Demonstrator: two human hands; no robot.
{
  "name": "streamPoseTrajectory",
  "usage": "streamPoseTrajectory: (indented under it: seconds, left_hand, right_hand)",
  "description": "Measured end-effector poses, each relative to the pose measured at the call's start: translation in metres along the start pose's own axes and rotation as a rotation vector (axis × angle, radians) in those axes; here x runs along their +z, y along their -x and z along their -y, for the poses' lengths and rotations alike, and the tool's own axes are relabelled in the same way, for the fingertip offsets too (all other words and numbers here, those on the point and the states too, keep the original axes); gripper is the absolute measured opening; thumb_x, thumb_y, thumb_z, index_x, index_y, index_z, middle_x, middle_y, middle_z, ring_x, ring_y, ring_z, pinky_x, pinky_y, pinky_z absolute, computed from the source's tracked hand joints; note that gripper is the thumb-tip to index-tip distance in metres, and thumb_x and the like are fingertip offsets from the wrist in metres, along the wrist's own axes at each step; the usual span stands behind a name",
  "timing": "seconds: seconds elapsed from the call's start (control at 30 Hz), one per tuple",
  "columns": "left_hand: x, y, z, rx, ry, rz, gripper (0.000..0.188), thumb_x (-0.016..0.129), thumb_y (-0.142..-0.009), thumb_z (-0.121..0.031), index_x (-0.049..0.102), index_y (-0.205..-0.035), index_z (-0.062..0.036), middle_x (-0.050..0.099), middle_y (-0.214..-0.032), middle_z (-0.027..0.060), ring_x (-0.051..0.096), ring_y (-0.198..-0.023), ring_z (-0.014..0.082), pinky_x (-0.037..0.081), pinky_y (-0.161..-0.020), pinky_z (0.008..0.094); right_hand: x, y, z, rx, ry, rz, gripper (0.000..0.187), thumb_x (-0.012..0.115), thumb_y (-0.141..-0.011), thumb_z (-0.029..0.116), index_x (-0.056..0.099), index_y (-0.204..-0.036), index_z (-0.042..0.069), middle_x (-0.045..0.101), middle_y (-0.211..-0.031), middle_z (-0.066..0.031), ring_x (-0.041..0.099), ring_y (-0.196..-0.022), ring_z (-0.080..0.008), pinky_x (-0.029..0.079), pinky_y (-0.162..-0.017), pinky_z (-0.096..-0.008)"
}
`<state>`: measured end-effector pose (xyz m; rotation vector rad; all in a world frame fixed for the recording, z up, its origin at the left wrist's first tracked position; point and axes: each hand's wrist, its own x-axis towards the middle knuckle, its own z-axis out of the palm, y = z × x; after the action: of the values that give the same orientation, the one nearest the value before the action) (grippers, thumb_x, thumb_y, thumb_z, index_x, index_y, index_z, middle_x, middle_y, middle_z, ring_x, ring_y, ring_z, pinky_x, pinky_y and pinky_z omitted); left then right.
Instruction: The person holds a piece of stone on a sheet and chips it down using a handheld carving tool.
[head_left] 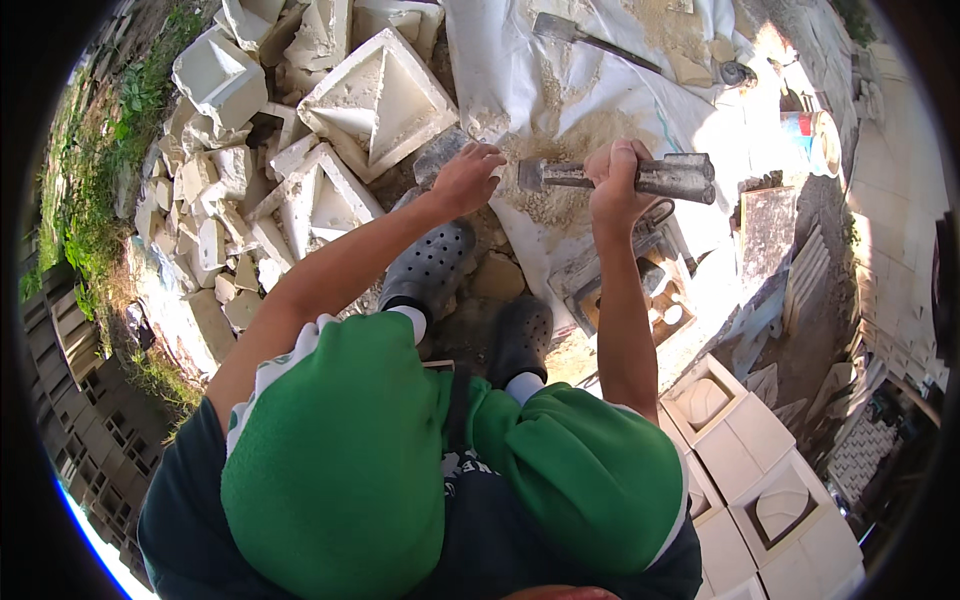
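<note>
My right hand is closed round a long, dusty grey metal tool. The tool lies nearly level, with a thick grooved end to the right and a collar at its left end. To its left my left hand is held out, fingers apart and slightly bent. Close behind that hand is a grey block-like piece; whether the two touch cannot be made out. Below the tool lie crumbly tan powder and a grey metal frame mould with a wire handle, partly hidden by my right forearm.
Broken cream pieces and hollow square blocks are heaped at the left. A white sheet carries a flat-bladed scraper. Whole cream blocks stand in rows at lower right. A red-and-blue can lies at far right.
</note>
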<state>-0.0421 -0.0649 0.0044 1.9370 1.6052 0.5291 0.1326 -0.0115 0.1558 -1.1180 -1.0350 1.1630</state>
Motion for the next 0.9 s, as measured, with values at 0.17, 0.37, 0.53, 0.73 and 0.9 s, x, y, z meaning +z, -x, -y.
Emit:
streamPoseTrajectory:
  seconds: [0.17,0.37,0.53,0.73,0.9]
  left_hand:
    - [0.001,0.008,0.006,-0.068,0.005,0.067,0.039,0.062,-0.083,-0.017,0.056,-0.120,-0.0100,0.048,-0.133,0.0105,0.043,-0.125,0.0309,0.041,-0.102,0.0407]
    - [-0.009,0.013,0.013,-0.144,-0.028,0.188,0.059,0.064,-0.082,-0.024,0.043,-0.135,-0.0097,0.036,-0.144,0.0137,0.037,-0.131,0.0320,0.038,-0.104,0.0419]
    - [-0.003,0.018,0.016,-0.150,-0.069,0.210,0.071,0.065,-0.077,-0.017,0.032,-0.138,-0.0041,0.035,-0.144,0.0180,0.031,-0.136,0.0342,0.039,-0.104,0.0438]
    - [0.004,0.002,0.014,-0.083,-0.069,0.281,0.076,0.067,-0.075,-0.019,0.030,-0.140,-0.0039,0.032,-0.147,0.0189,0.029,-0.137,0.0338,0.040,-0.103,0.0439]
    - [0.005,0.014,0.025,-0.086,-0.089,0.321,0.078,0.066,-0.077,-0.023,0.028,-0.142,-0.0049,0.029,-0.148,0.0195,0.027,-0.138,0.0340,0.039,-0.104,0.0440]
  right_hand:
    - [-0.005,-0.009,0.048,0.032,0.008,0.064,0.032,0.045,-0.086,0.008,0.029,-0.058,0.011,0.029,-0.049,0.0010,0.025,-0.044,-0.0101,0.027,-0.047,-0.0290]
    - [0.004,-0.063,0.173,0.051,-0.029,0.532,0.036,0.042,-0.090,0.021,0.028,-0.059,0.011,0.026,-0.052,0.0000,0.024,-0.048,-0.0132,0.028,-0.055,-0.0314]
    - [0.032,-0.061,0.220,-0.002,-0.056,0.572,0.036,0.041,-0.089,0.020,0.026,-0.057,0.014,0.024,-0.051,0.0012,0.021,-0.048,-0.0108,0.026,-0.054,-0.0304]
    - [-0.002,-0.005,0.012,-0.026,0.051,-0.132,0.028,0.046,-0.086,0.009,0.031,-0.062,0.010,0.031,-0.050,0.0003,0.028,-0.044,-0.0098,0.029,-0.046,-0.0284]
    - [-0.001,-0.008,0.004,0.018,-0.104,-0.250,0.029,0.048,-0.085,0.011,0.031,-0.061,0.012,0.029,-0.050,0.0021,0.028,-0.044,-0.0103,0.030,-0.048,-0.0284]
